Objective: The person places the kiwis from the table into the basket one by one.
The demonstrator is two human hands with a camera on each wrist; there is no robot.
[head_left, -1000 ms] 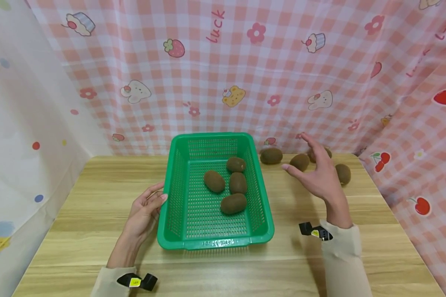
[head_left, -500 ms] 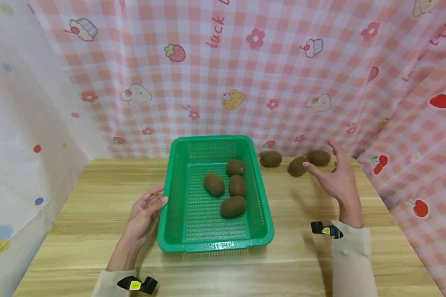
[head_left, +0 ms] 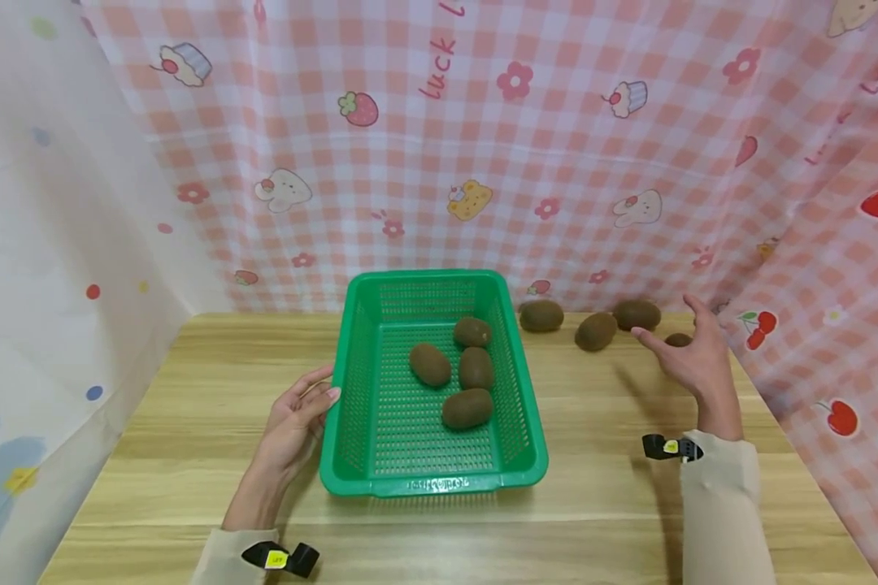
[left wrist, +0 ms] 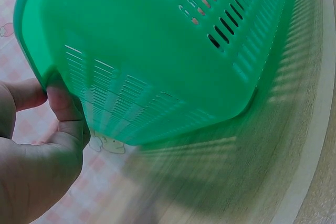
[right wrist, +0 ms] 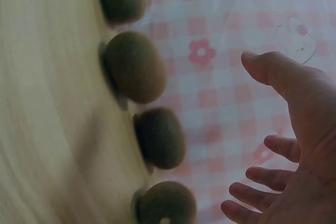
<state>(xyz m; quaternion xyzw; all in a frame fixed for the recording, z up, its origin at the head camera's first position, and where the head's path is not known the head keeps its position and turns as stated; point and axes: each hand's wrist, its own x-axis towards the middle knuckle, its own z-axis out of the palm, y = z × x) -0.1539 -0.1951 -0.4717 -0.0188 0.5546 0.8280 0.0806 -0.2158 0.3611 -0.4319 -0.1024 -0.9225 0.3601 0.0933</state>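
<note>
A green plastic basket (head_left: 435,486) with slotted walls holds several brown kiwis (head_left: 430,365), most of them along its right side. My left hand (head_left: 293,422) pinches the basket's left rim between thumb and fingers, as the left wrist view shows at the green rim (left wrist: 31,61). To the right, my right hand (head_left: 698,361) hovers over the table's back right with thumb and fingers spread, holding nothing. It partly covers the rightmost loose kiwi (head_left: 678,340). Seen from the right wrist, a row of kiwis (right wrist: 135,67) lies beyond the spread hand (right wrist: 307,145).
Three more loose kiwis lie along the back edge: one beside the basket (head_left: 541,316), one farther right (head_left: 596,331), one behind it (head_left: 637,315). A pink checked curtain (head_left: 410,162) hangs right behind the wooden table (head_left: 212,390); white cloth (head_left: 80,268) borders the left.
My right hand has moved rightward, past the middle loose kiwis to the rightmost one, and stayed spread. The left hand keeps its grip on the basket; the kiwis have not moved.
</note>
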